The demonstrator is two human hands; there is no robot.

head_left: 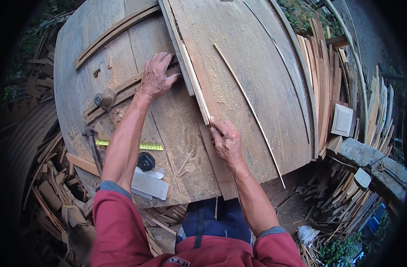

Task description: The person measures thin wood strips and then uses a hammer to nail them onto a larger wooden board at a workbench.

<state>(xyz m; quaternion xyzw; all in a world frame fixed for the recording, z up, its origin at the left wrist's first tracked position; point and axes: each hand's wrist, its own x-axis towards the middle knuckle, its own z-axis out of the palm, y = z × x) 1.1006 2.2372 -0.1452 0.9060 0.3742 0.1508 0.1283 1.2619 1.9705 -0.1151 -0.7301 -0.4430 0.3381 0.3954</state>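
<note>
A long, pale wooden strip (196,84) runs along the edge of a grey wooden board (176,40) on the plank table (270,133). My right hand (227,141) pinches the near end of the strip between thumb and fingers. On the other side of the board, my left hand (157,76) rests with thumb and fingers apart, fingertips beside the board's edge. It lies over a slotted wooden bar (125,92) that carries a wooden block (104,99). Under the strip's near end lies a flat brown board (216,164).
A tape measure (145,161) with yellow blade drawn out lies by white sheets (152,184) and a hammer (95,147). Another slotted bar (114,35) sits farther off. A thin stick (245,95) lies to the right. Wood offcuts (52,200) and stacked boards (321,75) surround the table.
</note>
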